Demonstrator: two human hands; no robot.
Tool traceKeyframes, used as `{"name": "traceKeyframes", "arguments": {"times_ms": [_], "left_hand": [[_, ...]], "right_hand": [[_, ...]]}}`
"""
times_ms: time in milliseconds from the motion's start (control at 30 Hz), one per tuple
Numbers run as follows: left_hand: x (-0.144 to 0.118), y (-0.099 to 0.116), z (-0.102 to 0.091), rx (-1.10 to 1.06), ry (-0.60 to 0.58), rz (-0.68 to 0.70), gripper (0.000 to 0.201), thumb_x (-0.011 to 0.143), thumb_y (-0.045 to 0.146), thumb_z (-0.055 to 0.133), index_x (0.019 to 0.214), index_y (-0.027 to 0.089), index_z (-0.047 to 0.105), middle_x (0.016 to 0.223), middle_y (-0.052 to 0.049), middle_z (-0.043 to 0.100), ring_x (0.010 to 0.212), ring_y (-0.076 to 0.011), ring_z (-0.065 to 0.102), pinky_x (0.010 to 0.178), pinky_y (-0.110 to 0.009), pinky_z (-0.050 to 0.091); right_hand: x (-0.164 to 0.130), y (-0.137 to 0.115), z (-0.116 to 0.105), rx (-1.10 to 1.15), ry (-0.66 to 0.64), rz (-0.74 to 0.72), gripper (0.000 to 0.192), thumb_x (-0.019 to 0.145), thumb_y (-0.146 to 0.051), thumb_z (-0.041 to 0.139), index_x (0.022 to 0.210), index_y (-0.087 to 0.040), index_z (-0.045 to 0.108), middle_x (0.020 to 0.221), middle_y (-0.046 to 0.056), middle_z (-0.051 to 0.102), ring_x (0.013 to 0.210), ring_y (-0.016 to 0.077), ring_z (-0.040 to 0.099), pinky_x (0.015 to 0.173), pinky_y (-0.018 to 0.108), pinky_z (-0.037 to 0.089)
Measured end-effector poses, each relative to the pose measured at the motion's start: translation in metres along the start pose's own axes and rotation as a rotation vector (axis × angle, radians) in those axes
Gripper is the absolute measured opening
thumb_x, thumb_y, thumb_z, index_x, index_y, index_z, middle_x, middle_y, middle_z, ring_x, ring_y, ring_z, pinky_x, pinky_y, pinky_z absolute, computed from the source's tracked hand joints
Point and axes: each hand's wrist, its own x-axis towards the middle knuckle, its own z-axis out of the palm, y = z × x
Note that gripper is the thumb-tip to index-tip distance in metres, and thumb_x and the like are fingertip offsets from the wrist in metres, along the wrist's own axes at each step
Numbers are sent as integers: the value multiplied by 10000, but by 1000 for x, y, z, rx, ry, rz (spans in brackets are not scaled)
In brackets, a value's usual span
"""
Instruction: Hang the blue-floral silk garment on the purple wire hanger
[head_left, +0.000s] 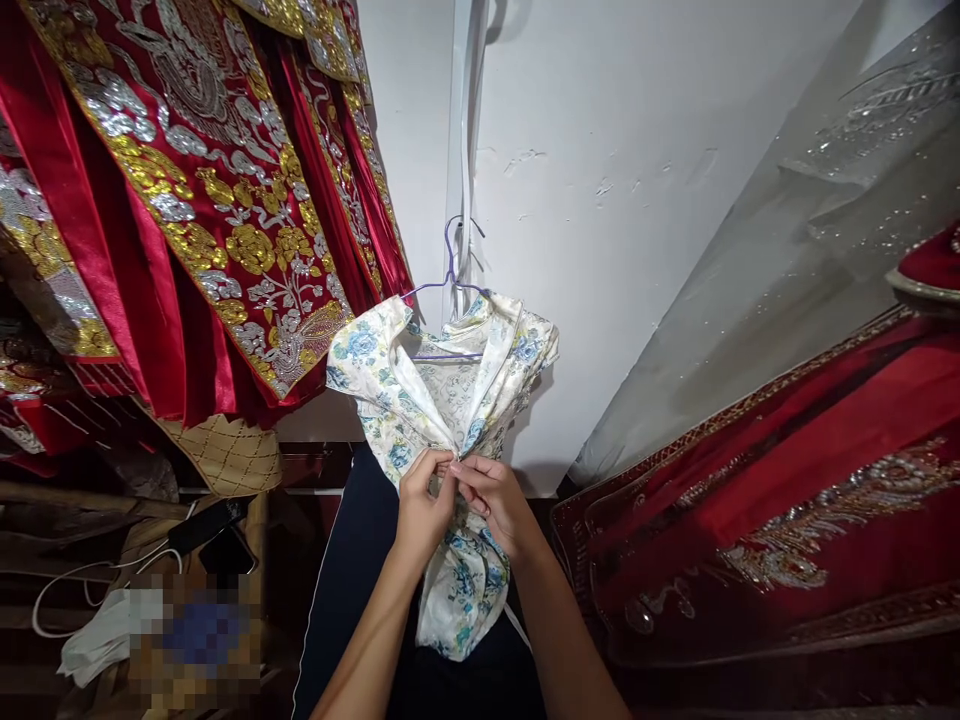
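Evenly, left hand (429, 497) and right hand (495, 495) met midway down the shirt (409, 415); fingers pinched its front. Lengthwise, it ran bodyward from the hanger (451, 276).

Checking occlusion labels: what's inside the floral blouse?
Visible in the floral blouse: purple hanger, inner back fabric. Hidden: hanger ends under the shoulders, lower interior behind the front.

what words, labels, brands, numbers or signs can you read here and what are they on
None that I can read.
White-and-blue floral fabric garment: printed pattern, no lettering visible.
Flat black object on the brown wooden surface: any marks too small to read.
Blue item near it: pixelated, unreadable.
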Motion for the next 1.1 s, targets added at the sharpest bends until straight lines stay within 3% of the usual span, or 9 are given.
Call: {"name": "traceKeyframes", "arguments": {"times_ms": [200,367,533,633,800,867,933,1000,1100], "left_hand": [[1,-9,0,-11,-47,-24,173,969,337,535,926,206,639,836,-35,650,815,-189,632,770,-284,474],[5,-29,4,39,-99,-42,128,955,297,515,899,205,585,796,-22,616,776,-181,604,727,-277,453],[22,-38,4,193,-299,-83,89,863,172,538,779,202,534,699,13,554,659,-158,543,628,-259,396],[49,-8,-8,177,-334,-20,32,851,185,606,880,196,596,800,-9,627,752,-172,602,688,-271,433],[117,76,-36,-1,-8,307,420,990,266,524,1407,239,474,961,-52,668,863,-182,638,799,-307,490],[142,99,-40,59,26,443,359,1006,270,507,1363,245,536,980,-57,677,871,-180,636,795,-309,493],[160,111,-40,172,37,547,202,996,270,533,1144,215,657,990,-63,685,909,-185,632,822,-314,492],[170,116,-41,270,62,616,140,982,264,561,958,190,677,967,-62,689,915,-184,626,839,-313,487],[176,108,-59,254,225,617,136,974,263,576,914,186,670,947,-51,686,913,-169,621,861,-296,480]], "right_hand": [[18,-35,7,-123,156,-167,293,786,-440,704,682,-173,647,511,-24,527,415,71,329,419,254,217],[69,-111,18,-22,94,-342,259,741,-374,772,743,-130,685,586,-19,557,436,36,374,392,198,206],[100,-166,30,71,122,-450,169,754,-267,733,707,-122,658,546,-38,518,404,18,339,370,178,172],[91,-168,35,18,109,-511,170,807,-285,692,777,-118,690,535,-37,532,404,27,360,375,178,202],[66,-158,40,-116,92,-590,173,842,-299,672,755,-149,670,522,-36,541,417,47,382,407,196,247],[66,-158,41,-154,63,-635,173,838,-302,679,738,-163,649,525,-33,547,433,60,401,425,207,265],[74,-155,41,-168,63,-664,190,828,-321,692,727,-176,623,518,-37,535,446,73,411,439,219,270],[86,-144,35,-181,108,-647,214,806,-339,700,702,-189,588,502,-48,500,446,81,391,444,229,253],[101,-113,21,-277,199,-555,242,767,-326,687,631,-203,528,491,-63,432,448,81,335,456,242,217]]}}
